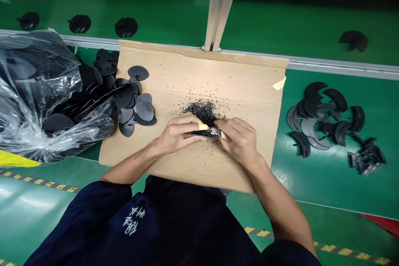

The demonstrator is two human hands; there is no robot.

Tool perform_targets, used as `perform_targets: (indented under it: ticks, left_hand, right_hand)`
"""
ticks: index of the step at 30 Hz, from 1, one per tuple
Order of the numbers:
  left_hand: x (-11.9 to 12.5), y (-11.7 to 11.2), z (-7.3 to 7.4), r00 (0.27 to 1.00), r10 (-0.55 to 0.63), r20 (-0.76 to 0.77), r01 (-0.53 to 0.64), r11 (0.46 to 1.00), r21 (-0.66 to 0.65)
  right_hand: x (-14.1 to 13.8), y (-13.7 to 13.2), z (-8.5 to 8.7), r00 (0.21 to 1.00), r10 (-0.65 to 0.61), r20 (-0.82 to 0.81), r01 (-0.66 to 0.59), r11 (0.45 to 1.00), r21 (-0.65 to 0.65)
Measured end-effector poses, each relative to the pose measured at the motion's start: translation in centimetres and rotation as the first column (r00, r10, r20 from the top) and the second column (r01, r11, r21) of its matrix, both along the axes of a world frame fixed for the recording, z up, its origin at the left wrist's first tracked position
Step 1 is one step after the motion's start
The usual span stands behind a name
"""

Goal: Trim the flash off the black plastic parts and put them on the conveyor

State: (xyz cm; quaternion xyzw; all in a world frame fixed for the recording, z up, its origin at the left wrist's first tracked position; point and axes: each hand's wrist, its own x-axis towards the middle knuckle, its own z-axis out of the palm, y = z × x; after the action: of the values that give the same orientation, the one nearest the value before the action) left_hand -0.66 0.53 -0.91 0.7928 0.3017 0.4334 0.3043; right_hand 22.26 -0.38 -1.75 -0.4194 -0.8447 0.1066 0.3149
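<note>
A thin black plastic disc (200, 133), seen nearly edge-on, is pinched in my left hand (177, 133), with yellow tape around one finger. My right hand (239, 140) is closed around a pair of nippers (215, 131); the shiny metal head touches or nearly touches the disc's right edge. The handles are mostly hidden in my palm, and yellow tape shows near these fingers too. Just beyond both hands, a heap of tiny black plastic bits (202, 109) lies on the cardboard sheet (249, 91), with loose bits scattered around it.
Left of the cardboard, black discs (145, 110) pile up beside a clear plastic bag (37, 104) of more discs. Curved black pieces (311, 126) and a bundle of small black parts (367, 156) sit on the green table at right. A metal post (222, 8) rises behind.
</note>
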Motion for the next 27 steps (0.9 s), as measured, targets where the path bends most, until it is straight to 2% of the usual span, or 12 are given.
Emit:
perform_targets:
  ticks: [6, 9, 12, 15, 18, 23, 25, 27]
  left_hand:
    - [0.1, -0.1, 0.3, 1.000, 0.011, -0.001, -0.011, 1.000, -0.007]
    - [0.1, 0.0, 0.6, 0.998, 0.056, -0.027, -0.055, 0.998, 0.015]
    - [0.2, -0.1, 0.6, 0.994, 0.078, -0.081, -0.070, 0.993, 0.095]
    - [0.4, -0.1, 0.4, 0.966, 0.168, -0.196, -0.123, 0.967, 0.223]
    - [0.3, 0.0, 0.4, 0.957, 0.234, -0.173, -0.184, 0.947, 0.262]
    - [0.1, 0.0, 0.7, 0.979, 0.198, 0.046, -0.201, 0.978, 0.061]
    - [0.0, 0.0, 0.7, 0.985, 0.171, 0.027, -0.172, 0.983, 0.068]
    - [0.0, 0.0, 0.5, 0.982, 0.166, -0.086, -0.154, 0.979, 0.132]
  right_hand:
    - [-0.1, -0.1, 0.0, 1.000, 0.013, -0.009, -0.013, 1.000, -0.015]
    - [-0.1, 0.2, -0.1, 0.999, -0.035, -0.002, 0.035, 0.999, 0.009]
    - [-0.2, 0.4, -0.3, 0.993, -0.087, 0.083, 0.084, 0.995, 0.047]
    - [-0.3, 0.4, -0.4, 0.990, -0.073, 0.122, 0.069, 0.997, 0.032]
    - [-0.2, 0.4, -0.2, 0.998, -0.058, 0.022, 0.059, 0.997, -0.045]
    - [-0.3, 0.5, 0.6, 0.967, -0.002, -0.254, -0.047, 0.981, -0.187]
    - [-0.3, 0.4, 0.8, 0.962, 0.021, -0.272, -0.061, 0.988, -0.139]
    - [-0.2, 0.3, 0.7, 0.975, 0.042, -0.219, -0.047, 0.999, -0.019]
